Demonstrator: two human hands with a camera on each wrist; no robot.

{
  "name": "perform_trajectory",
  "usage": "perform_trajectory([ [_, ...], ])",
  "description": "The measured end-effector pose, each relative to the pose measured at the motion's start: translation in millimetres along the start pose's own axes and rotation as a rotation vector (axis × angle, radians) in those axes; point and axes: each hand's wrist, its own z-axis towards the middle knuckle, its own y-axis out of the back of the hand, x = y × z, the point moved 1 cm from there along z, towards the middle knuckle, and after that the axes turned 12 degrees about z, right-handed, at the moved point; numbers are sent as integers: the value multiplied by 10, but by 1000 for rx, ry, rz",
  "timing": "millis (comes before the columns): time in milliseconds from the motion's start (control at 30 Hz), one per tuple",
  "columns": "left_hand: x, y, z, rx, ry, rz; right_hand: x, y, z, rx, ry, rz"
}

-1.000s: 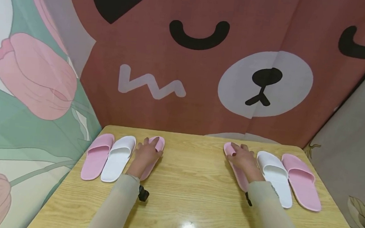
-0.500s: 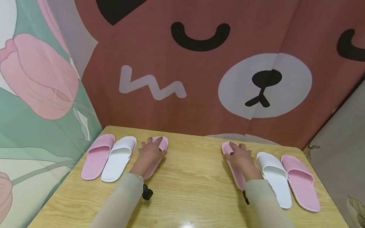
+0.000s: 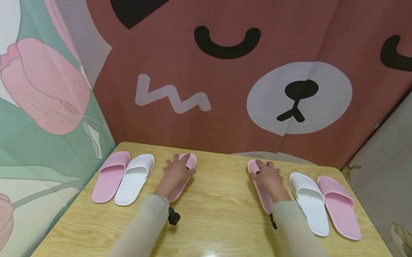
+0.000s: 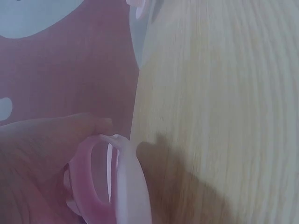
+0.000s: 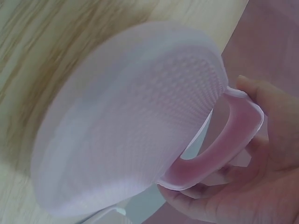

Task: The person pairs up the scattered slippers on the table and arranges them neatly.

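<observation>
I see a pink, backless slipper with a broad upper band [image 3: 180, 188] gripped in my left fingers [image 3: 185, 159], and a matching pink, backless slipper with a dotted, ribbed footbed [image 3: 264, 195] in my right fingers [image 3: 260, 166]. They are well apart, toes toward the surface's [image 3: 217, 211] far edge, slanting inward.

- The left grip [image 4: 32, 168], a bare hand, holds a pink slipper [image 4: 133, 191] at the lower left, one fingertip [image 4: 103, 124] at its upper edge.
- The slipper's opening shows, its pale rim toward the table [image 4: 219, 84].
- A soft shadow [image 4: 175, 182] lies on the wood grain beside it.
- A dull red backdrop [image 4: 79, 79] with pale patches [image 4: 37, 16] fills the upper left.
</observation>
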Motion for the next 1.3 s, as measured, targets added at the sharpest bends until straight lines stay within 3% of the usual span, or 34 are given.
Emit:
perform_trajectory([
  [433,-199,-80,36,6,-10,18,105,-79,17,7,-23,18],
  [1300,-542,-133,12,-22,-31,-30,258,-146,31,-26,-31,34],
])
